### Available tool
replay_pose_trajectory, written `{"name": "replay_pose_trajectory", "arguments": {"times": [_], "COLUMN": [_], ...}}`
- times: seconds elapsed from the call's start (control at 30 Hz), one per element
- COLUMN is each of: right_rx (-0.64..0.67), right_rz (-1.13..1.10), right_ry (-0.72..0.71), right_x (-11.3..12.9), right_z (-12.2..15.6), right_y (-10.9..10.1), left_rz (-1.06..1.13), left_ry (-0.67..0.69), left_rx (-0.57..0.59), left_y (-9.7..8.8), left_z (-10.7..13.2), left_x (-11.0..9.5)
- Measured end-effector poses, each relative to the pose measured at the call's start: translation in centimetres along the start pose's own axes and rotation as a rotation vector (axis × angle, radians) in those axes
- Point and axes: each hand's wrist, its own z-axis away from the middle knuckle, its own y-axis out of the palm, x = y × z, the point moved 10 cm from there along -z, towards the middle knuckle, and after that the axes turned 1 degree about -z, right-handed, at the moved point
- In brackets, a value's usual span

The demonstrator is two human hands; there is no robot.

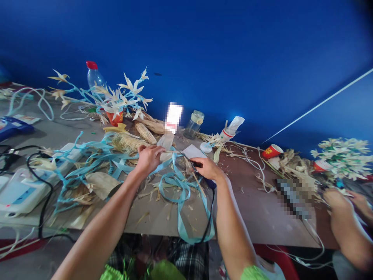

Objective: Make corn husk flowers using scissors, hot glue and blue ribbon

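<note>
Nearest us are our bright green sleeves (pixel 253 273) and black-and-white checked clothing (pixel 190 254), with a light blue ribbon (pixel 181 217) looping over the tabletop's (pixel 241 210) edge just below our grip. Our left hand (pixel 149 158) has its fingertips pinched together on a pale husk piece (pixel 166 156), while our right hand (pixel 209 168) is clamped around the dark handles of scissors (pixel 190 160) whose blades point toward that piece. Past our grip, a corncob (pixel 145 133) lies beyond the left hand, a clear jar (pixel 193 126) stands behind the scissors, and, to the left, husk flowers (pixel 117 99) rise from a red paper cup (pixel 115 118) before a blue wall (pixel 204 50).
</note>
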Motion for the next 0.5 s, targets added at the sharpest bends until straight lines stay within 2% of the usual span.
{"name": "replay_pose_trajectory", "arguments": {"times": [0.2,0.4,0.5], "right_rx": [0.001,-0.104,-0.110], "right_rz": [-0.050,-0.071,-0.078], "right_ry": [0.011,0.021,-0.008], "right_x": [-0.6,-1.3,-0.9], "right_z": [0.2,0.0,-0.1], "right_y": [0.0,-0.9,-1.0], "left_rz": [-0.012,-0.017,-0.015], "left_ry": [-0.004,-0.005,-0.007], "left_rx": [0.006,0.010,0.003], "left_y": [0.0,0.0,0.0], "left_z": [0.1,0.0,0.0], "left_x": [0.0,0.0,0.1]}}
